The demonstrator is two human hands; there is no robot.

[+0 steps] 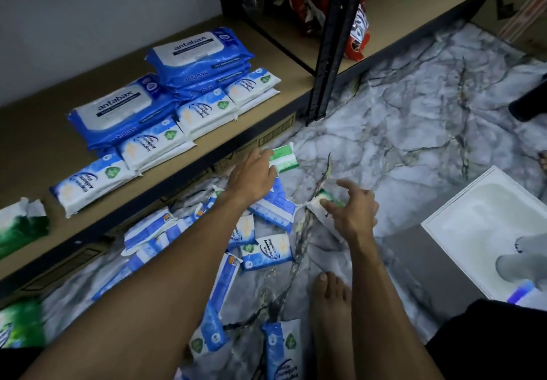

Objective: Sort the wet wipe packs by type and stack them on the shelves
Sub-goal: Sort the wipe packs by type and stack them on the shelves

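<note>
Pack (284,159) in left hand (251,178), green end pointing right.

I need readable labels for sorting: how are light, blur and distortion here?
Head view: dim, cool light, no harsh glare; antabax packs on the shelf read sharp; green packs at the left edge smear; the wide lens bows the shelf; left hand gripping the green-and-white pack is clear.
</note>
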